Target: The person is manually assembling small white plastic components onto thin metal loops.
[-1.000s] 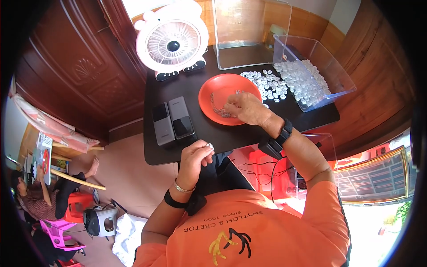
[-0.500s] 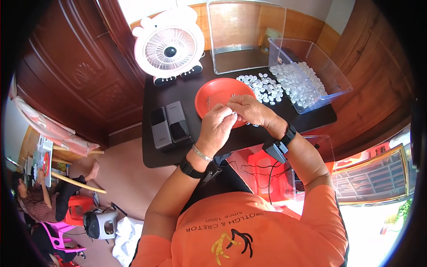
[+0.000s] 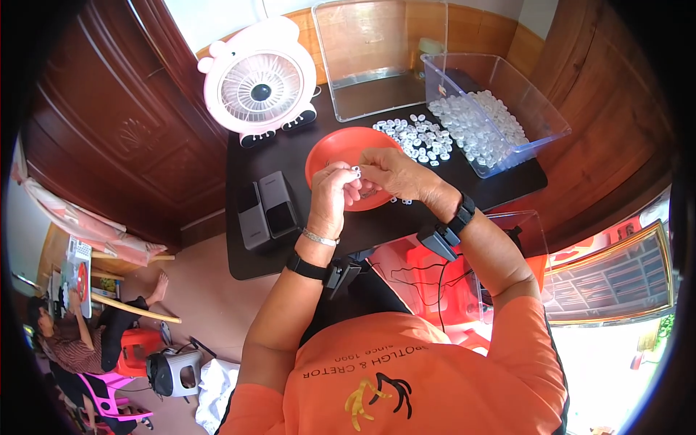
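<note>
Over the red plate [image 3: 317, 154], both hands are close together. My left hand [image 3: 330, 197] pinches a small white plastic piece [image 3: 355, 172] with dark spots between thumb and finger. Right beside it, my right hand [image 3: 395, 176] has its fingers pressed together; what they hold, if anything, is hidden. A few small bits lie in the plate, partly covered by the hands. Beyond the right hand spreads a loose pile of similar white pieces [image 3: 424, 141]. A few more lie by the plate's near right rim.
A clear bin [image 3: 533, 123] filled with white pieces stands at the right. A pink fan [image 3: 261, 90] and an upright clear lid [image 3: 377, 65] stand at the back. Two grey-and-black devices [image 3: 267, 210] lie left on the dark table [image 3: 250, 266]. Another person [image 3: 76, 337] sits far left.
Both hands have moved slightly left and apart, and the white piece at the left fingertips shows more plainly. The whole view has shifted a little.
</note>
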Motion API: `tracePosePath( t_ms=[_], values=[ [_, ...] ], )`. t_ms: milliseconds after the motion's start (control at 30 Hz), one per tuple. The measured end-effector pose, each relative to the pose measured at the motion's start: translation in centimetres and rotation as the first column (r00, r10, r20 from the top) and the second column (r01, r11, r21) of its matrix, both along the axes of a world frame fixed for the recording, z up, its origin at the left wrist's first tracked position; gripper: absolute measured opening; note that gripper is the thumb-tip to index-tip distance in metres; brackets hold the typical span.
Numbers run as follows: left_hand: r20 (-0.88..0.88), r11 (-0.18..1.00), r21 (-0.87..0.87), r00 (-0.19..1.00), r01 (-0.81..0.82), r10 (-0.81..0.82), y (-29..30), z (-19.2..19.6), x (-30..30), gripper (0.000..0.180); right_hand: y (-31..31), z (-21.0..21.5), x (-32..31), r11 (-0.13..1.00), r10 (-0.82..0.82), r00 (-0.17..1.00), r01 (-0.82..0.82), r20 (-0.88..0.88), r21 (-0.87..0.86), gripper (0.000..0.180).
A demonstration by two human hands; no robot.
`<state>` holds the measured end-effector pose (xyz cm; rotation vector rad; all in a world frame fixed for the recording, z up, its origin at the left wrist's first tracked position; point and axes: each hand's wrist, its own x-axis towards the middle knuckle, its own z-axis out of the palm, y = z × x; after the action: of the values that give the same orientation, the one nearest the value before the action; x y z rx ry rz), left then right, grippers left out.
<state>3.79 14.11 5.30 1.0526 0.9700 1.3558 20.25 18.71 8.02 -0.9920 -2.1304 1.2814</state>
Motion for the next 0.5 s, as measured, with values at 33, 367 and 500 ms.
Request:
tracePosePath(
  t_ms=[33, 367, 500],
  values=[
    [0.014, 1.000, -0.002, 1.000, -0.003, 0.003, 0.1, 0.0, -0.1, 0.018, -0.1, 0.2, 0.0, 0.999, -0.028, 0.999, 0.027, 0.020, 0.046, 0.019],
    [0.027, 0.985, -0.089, 0.988, -0.147, 0.150, 0.3, 1.0, -0.1, 0.016, -0.1, 0.4, 1.0, 0.873, -0.267, 0.954, 0.181, 0.135, 0.452, 0.016],
    [-0.089, 0.987, -0.041, 0.984, -0.158, 0.154, 0.9, 0.7, -0.5, 0.017, -1.4, -1.5, 0.0, 0.841, -0.127, 0.972, 0.000, 0.197, 0.541, 0.014]
  ],
)
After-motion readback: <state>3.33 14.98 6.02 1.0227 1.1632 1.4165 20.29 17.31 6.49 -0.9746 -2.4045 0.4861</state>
